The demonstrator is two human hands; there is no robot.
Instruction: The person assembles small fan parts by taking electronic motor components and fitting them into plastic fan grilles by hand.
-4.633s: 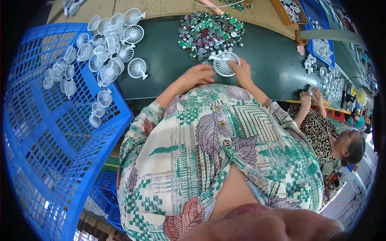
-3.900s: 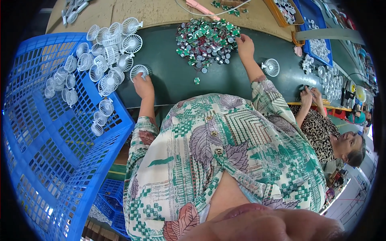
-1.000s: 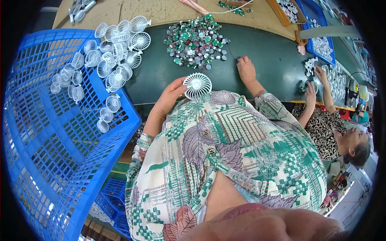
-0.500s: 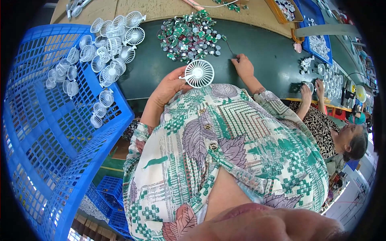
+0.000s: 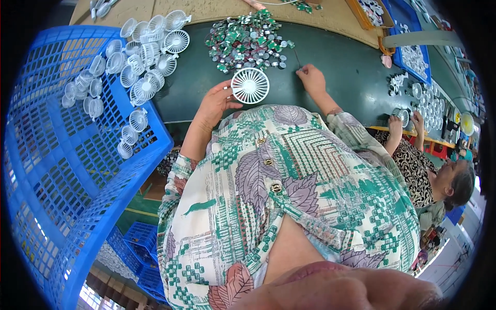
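My left hand (image 5: 213, 107) holds a round white plastic fan grille (image 5: 250, 86) by its left edge, its ribs facing up, just above the near side of the dark green table (image 5: 194, 67). To the right, my right hand (image 5: 313, 81) is closed in a pinch on a thin dark wire (image 5: 297, 58). That wire runs up to a small green circuit board (image 5: 291, 45) at the pile's right edge. Beyond the grille lies a heap of small motors and green boards (image 5: 243, 41).
Several white fan grilles (image 5: 147, 54) are piled at the left, some over the rim of a large blue basket (image 5: 147, 150). Cardboard (image 5: 201, 9) covers the far side. At the right, a co-worker's hands (image 5: 395, 126) handle white parts beside a blue tray (image 5: 421, 72).
The grille has moved slightly left and away from my body, and my left fingers have shifted on its edge. My right hand still pinches the wire. The whole view has tilted slightly.
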